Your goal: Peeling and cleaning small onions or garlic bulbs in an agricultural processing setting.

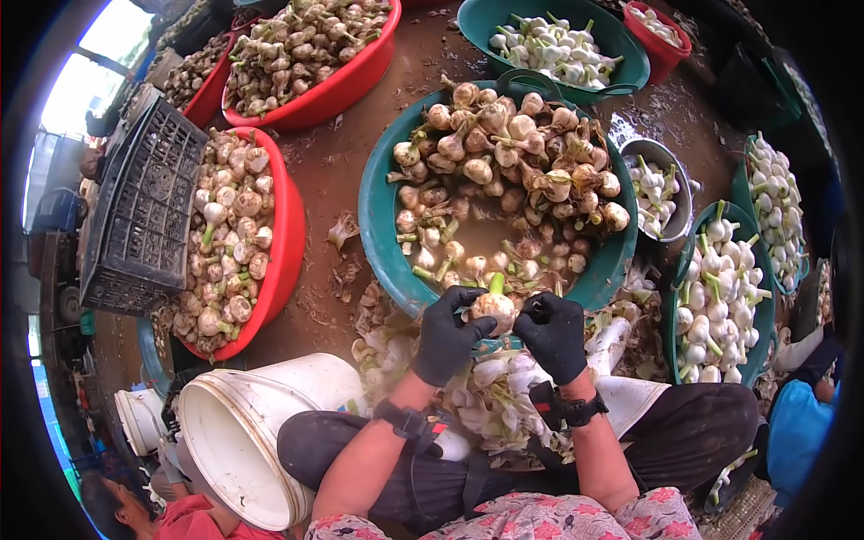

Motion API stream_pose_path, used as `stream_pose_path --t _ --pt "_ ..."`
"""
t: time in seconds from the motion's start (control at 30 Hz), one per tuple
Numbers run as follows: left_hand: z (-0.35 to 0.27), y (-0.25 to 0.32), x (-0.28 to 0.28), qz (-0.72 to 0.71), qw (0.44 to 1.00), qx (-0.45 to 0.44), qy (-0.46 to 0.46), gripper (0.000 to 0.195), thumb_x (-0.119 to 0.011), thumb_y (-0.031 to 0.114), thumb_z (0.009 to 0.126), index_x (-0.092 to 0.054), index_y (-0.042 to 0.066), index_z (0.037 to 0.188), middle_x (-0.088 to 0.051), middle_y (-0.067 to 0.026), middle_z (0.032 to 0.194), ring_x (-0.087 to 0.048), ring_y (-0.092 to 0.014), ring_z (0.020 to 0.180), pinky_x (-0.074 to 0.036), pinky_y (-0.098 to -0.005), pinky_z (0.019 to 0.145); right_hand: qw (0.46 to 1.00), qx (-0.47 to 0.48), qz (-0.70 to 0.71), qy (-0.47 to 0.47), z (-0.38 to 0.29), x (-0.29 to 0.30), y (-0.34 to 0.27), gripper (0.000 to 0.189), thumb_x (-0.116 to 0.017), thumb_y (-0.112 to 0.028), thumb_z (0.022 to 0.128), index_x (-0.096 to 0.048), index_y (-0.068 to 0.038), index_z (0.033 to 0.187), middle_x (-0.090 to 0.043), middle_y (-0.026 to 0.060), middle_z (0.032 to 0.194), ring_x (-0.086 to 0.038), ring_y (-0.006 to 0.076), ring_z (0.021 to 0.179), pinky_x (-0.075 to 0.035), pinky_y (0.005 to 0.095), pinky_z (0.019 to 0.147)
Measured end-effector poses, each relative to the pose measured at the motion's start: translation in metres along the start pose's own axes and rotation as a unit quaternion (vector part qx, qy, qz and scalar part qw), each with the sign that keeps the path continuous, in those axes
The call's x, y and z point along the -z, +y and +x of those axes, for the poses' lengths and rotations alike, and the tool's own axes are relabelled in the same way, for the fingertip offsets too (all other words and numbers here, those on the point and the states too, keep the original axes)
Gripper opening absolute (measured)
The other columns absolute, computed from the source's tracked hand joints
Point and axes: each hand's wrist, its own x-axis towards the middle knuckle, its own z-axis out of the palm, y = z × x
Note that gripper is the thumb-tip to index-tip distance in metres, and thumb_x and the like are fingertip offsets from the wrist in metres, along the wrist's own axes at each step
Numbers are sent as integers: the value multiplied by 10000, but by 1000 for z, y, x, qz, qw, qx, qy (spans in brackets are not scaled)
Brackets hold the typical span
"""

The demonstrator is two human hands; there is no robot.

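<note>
My left hand (449, 334), in a black glove, grips a garlic bulb (494, 312) with a short green stem pointing away from me. My right hand (553, 331), also gloved in black, is at the bulb's right side with its fingers pinched together; whether they hold a bit of skin I cannot tell. Both hands are at the near rim of a large green basin (381, 233). Unpeeled garlic bulbs (496, 135) are heaped in it, some in murky water. Peeled garlic skins (496, 378) lie in a pile below my hands.
Left are a red tub (287, 250) of garlic, a black plastic crate (145, 209) and a white bucket (250, 432) on its side. Right are a metal bowl (678, 223) and a green basin (766, 324) of cleaned garlic. Co-workers sit at lower left (196, 516) and far right (800, 425).
</note>
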Motion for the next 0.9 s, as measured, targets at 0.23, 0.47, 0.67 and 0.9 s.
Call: stream_pose_path --t 0.23,0.47,0.67,0.9 --pt "0 23 -1 -155 986 53 6 404 -698 -21 748 -536 -22 1118 -583 -85 1044 -573 -138 937 -488 -266 826 992 -64 88 61 -1 18 17 111 -671 -79 733 -661 10 797 -649 78 654 -602 117 583 -463 238 569" --pt "-3 19 -13 -70 997 -18 41 420 -700 -74 717 -503 -10 1082 -553 -76 1045 -552 -144 985 -469 -278 877 996 72 38 46 -7 -5 -5 122 -708 -52 722 -659 -21 830 -659 78 733 -635 139 623 -483 251 572" --pt "-3 4 -12 7 996 -79 36 431 -711 -80 697 -502 8 1063 -540 -56 1036 -546 -134 990 -461 -276 874 992 109 -22 55 -5 -11 -1 57 -656 -13 707 -606 -28 729 -624 100 653 -630 182 570 -482 277 543" --pt "-2 21 5 -44 996 -33 -75 446 -708 2 746 -507 1 1143 -567 -55 1045 -544 -133 992 -454 -271 879 985 38 -130 103 7 9 45 56 -608 -62 714 -579 -15 703 -590 139 584 -605 283 530 -467 338 510"
